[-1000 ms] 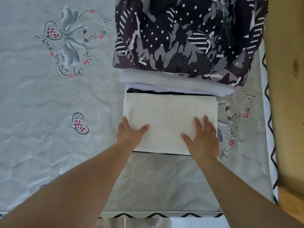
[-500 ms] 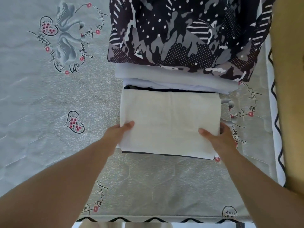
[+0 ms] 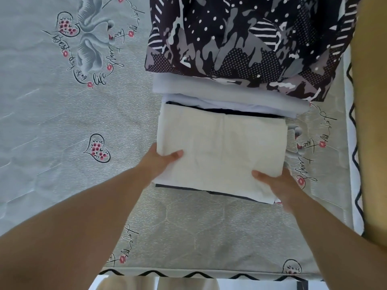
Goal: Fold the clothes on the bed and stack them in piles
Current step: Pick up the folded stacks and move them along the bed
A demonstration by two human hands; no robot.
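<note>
Both thumbs now atop cream cloth (image 3: pixel 222 151)

The folded cloth (image 3: pixel 222 151) was cream, over a dark navy layer. Beyond it lay white and pale grey folded pieces (image 3: pixel 228 95), then a black fabric (image 3: pixel 247 42) with white dots, stripes and grey patches. The bedsheet (image 3: pixel 52 122) was grey with pink-flowered hearts.

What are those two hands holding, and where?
The folded cream cloth: left hand grips its near-left corner, right hand its near-right corner.

two hands: left hand (image 3: pixel 156 162), right hand (image 3: pixel 278 183). one cream folded cloth (image 3: pixel 222 151). one patterned dark fabric (image 3: pixel 251 42); one bed (image 3: pixel 62 114).
</note>
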